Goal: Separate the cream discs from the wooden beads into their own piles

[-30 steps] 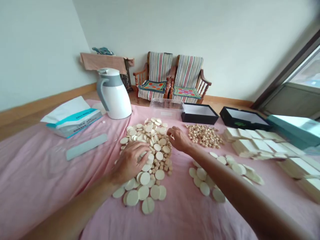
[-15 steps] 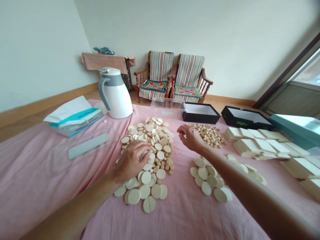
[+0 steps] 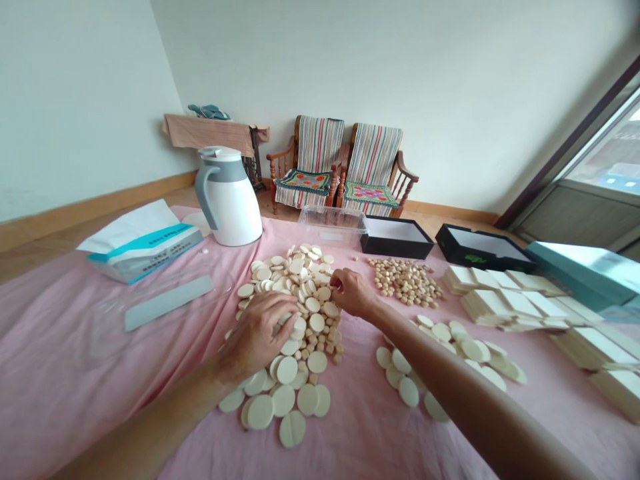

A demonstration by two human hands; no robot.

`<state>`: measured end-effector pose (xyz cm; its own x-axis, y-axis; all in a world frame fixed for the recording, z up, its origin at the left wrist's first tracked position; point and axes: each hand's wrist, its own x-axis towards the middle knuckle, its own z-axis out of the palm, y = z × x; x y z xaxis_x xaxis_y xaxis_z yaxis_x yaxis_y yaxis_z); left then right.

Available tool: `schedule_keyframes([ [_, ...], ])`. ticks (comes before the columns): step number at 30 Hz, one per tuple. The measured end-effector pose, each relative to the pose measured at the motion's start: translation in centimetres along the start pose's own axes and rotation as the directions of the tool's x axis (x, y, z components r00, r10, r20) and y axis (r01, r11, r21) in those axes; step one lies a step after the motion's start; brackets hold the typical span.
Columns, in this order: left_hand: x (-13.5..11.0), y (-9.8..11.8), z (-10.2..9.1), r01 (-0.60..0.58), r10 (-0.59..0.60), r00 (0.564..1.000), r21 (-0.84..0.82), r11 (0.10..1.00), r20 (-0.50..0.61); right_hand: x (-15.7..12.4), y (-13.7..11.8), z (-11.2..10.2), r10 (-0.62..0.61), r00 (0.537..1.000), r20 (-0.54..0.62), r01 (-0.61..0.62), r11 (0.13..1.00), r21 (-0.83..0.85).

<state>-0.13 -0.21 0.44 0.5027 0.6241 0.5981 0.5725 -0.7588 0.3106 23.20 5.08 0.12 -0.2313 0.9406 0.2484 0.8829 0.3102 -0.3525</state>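
A heap of round wooden discs (image 3: pixel 287 369) mixed with small wooden cubes (image 3: pixel 320 337) lies in front of me. My left hand (image 3: pixel 263 327) rests over the left side of this heap, fingers curled, with pale discs showing between thumb and fingers. At the heap's right edge is my right hand (image 3: pixel 353 292), thumb and fingers pinched together close to the discs and cubes. Whatever sits between those fingertips is too small or hidden to make out. Right of that hand lies a separate pile of small wooden cubes (image 3: pixel 406 281). Below my right forearm are more loose discs (image 3: pixel 409 392).
Stacked square wooden pieces (image 3: pixel 493 303) stand at the right, near two black box trays (image 3: pixel 397 248) and a blue-green box (image 3: pixel 583 270). A clear plastic container (image 3: pixel 330 230), a white jug (image 3: pixel 235 207) and a tissue pack (image 3: pixel 145 243) line the back and left of the pink cloth (image 3: pixel 345 427).
My right hand has moved left, from beside the separate cube pile to the edge of the mixed heap. My left hand stays over the discs. The view has tilted slightly upward.
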Motion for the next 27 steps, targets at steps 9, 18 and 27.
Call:
schedule_keyframes([
  [9,0.1,0.1,0.0,0.015,-0.016,1.0,-0.012,1.0,-0.015,-1.2,3.9,-3.4,0.05,0.975,-0.215,-0.065,0.996,-0.062],
  [18,0.1,0.1,0.0,0.01,-0.011,1.0,-0.009,1.0,-0.027,-3.5,-0.3,-1.3,-0.033,0.999,0.043,0.027,0.989,0.145],
  [27,0.1,-0.2,0.0,0.004,-0.004,0.999,-0.006,1.0,-0.045,-3.2,-1.7,-1.2,0.044,0.992,0.115,-0.047,0.999,0.025],
])
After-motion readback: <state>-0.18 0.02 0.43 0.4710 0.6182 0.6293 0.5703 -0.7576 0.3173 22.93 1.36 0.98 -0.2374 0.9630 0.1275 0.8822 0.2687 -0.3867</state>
